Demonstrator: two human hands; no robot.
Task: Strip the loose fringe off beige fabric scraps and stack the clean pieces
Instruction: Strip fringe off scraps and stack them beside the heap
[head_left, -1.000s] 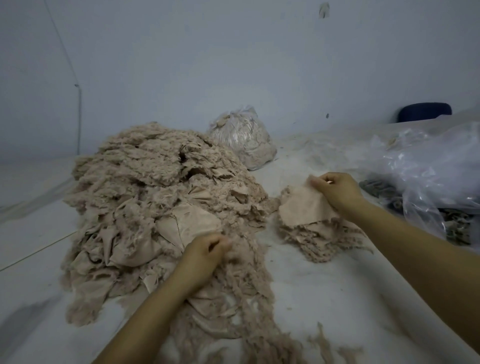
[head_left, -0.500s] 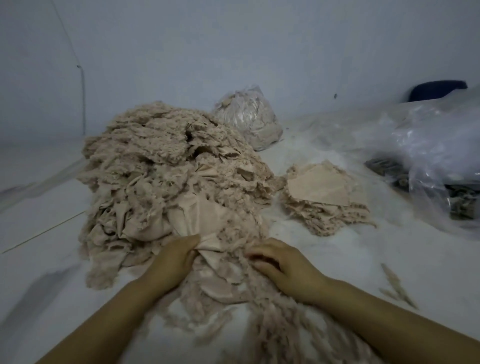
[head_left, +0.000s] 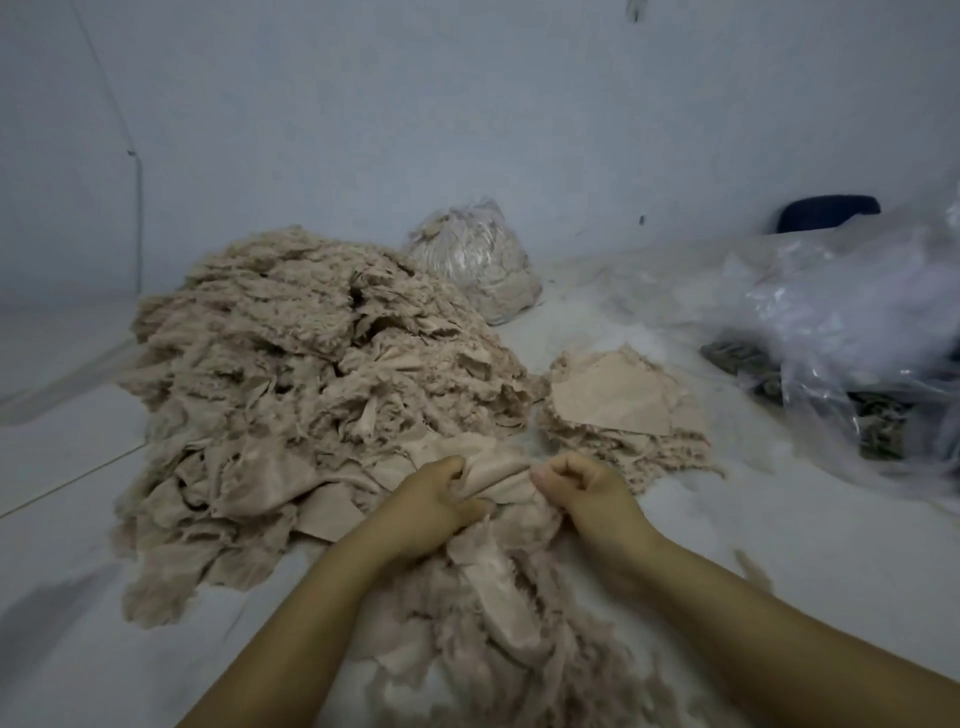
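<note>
Hands, left hand (head_left: 434, 506) and right hand (head_left: 589, 493), grip beige scrap (head_left: 496, 475).

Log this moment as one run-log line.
left hand: grips scrap | right hand: grips same scrap | big pile: behind hands | clean stack: right of pile | step: stripping

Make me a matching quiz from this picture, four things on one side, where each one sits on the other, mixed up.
Things:
1. big heap of frayed beige fabric scraps
2. small flat stack of clean beige pieces
3. clear plastic bag stuffed with beige material
4. dark blue rounded object

Places:
A. far right, by the wall
B. behind the big heap
C. left of centre
D. right of the heap, beyond the right hand

Pairs: 1-C, 2-D, 3-B, 4-A
</note>
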